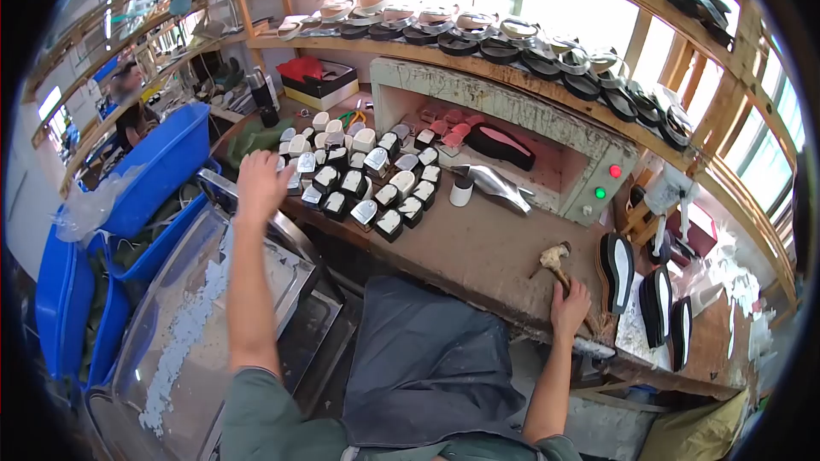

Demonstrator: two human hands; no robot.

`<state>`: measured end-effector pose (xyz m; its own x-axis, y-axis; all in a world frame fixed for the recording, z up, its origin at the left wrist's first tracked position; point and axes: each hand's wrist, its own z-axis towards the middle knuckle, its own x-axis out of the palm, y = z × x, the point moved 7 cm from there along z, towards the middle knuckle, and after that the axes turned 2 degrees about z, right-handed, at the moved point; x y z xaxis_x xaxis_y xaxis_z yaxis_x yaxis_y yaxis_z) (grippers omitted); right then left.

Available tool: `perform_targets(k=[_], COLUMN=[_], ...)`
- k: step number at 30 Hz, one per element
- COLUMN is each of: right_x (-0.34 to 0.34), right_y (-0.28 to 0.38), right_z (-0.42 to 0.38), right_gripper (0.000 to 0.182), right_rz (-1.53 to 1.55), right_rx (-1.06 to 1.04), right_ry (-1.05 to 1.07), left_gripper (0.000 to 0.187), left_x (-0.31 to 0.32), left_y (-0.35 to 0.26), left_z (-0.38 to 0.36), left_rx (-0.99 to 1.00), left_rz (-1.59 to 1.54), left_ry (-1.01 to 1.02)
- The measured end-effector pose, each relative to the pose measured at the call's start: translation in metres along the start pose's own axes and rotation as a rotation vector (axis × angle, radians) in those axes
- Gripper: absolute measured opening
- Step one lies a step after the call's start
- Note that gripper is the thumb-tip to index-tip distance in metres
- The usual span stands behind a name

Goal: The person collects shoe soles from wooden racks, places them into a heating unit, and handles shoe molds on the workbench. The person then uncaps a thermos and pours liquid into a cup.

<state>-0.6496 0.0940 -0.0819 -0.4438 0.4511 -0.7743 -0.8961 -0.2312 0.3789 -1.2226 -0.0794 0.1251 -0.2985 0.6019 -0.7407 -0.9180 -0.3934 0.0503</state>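
My right hand [570, 311] is closed round the wooden handle of a hammer [555, 256] at the front edge of the workbench. The hammer's head points away from me and looks worn and crusted. At the bench's left end, my left hand [261, 186] reaches out beside a cluster of shoe heels [352, 181], its fingers apart and partly hidden. These heels are black, white and grey blocks packed close together. A shiny metal shoe last [495, 186] lies on the bench, with a single white heel [461, 191] beside it.
A pale green heating box [504, 85] with red and green buttons holds pink-lined soles [502, 145]. Black platform soles [617, 273] stand at right. Sandals [457, 30] line the shelf. Blue tubs [158, 175] and a metal machine [192, 316] are at left. A person [130, 107] sits beyond.
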Motion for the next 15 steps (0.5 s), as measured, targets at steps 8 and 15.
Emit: perform_targets(k=[8,15], right_x=[-0.025,-0.01], right_y=[0.024,0.069], right_z=[-0.064,-0.102], right_gripper=[0.023,0.011], right_rz=[0.494,0.658], right_rx=[0.061,-0.014], right_ry=[-0.294,-0.119], left_gripper=[0.049,0.048], left_x=[0.026,0.006], left_y=[0.057,0.064], left_z=[-0.038,-0.067], left_rx=[-0.059,-0.237], left_rz=[-0.11,-0.149], left_ry=[0.557,0.747])
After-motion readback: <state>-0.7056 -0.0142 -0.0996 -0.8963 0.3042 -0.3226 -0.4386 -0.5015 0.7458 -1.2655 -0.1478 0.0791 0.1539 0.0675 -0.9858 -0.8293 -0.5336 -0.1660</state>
